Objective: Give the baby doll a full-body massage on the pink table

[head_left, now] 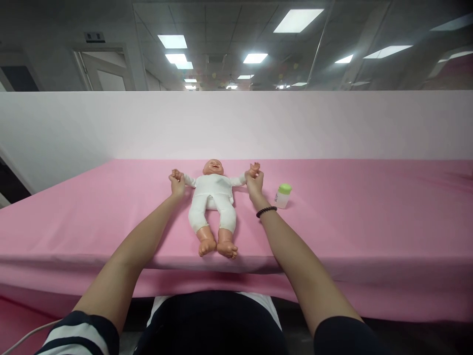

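Pink cloth covers the table (pixel 369 207), which backs onto a low white partition (pixel 236 123), and above that glass panels (pixel 229 47) show bright ceiling lights (pixel 298 20) and a door (pixel 107 74) off to the left. On the cloth, directly before the person, a baby doll (pixel 214 190) lies on its back, dressed in a white suit, its head towards the partition and its bare feet close to the table's front edge. Both of its arms stretch out sideways, one to each of the person's hands.

At the end of one doll arm, the left hand (pixel 178 185) has its fingers closed around the wrist area, with the doll's small hand poking out beyond them. At the other, the right hand (pixel 254 184) has thumb and fingers drawn together on the wrist, and the doll's hand sticks up past the fingertips. The doll's body thus lies between the two sets of fingers, its trunk apart from both. Exactly how tightly either hand grips cannot be told.

A dark beaded bracelet (pixel 266 212) circles the right wrist. Just to its right stands a small translucent bottle (pixel 283 198) with a green cap.
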A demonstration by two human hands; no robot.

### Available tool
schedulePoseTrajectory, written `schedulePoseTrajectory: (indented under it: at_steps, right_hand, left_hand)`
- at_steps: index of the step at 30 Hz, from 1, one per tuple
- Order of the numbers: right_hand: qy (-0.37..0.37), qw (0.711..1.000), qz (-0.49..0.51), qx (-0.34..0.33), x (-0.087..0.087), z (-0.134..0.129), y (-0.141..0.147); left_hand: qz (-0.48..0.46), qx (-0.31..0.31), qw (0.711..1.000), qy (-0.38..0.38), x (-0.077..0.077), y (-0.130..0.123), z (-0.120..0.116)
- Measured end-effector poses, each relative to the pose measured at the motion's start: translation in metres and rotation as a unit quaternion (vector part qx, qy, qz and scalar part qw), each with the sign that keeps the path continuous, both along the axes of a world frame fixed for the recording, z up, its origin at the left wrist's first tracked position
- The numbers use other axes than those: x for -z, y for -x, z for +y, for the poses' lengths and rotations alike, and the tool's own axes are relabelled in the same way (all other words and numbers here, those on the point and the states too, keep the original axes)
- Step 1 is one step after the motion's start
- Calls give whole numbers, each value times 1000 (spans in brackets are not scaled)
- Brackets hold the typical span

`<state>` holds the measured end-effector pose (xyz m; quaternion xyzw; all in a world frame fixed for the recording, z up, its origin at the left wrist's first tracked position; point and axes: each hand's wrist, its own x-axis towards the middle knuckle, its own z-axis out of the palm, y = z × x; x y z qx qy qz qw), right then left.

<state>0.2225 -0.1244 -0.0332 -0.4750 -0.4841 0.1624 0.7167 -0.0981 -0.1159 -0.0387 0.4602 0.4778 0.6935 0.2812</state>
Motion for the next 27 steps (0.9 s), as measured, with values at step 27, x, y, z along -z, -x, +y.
schedulePoseTrajectory:
  at_steps: [27]
  right_hand:
    - [24,999,29,-14,-10,-2,10]
  left_hand:
    - [-18,33,999,-11,-5,-6,-4]
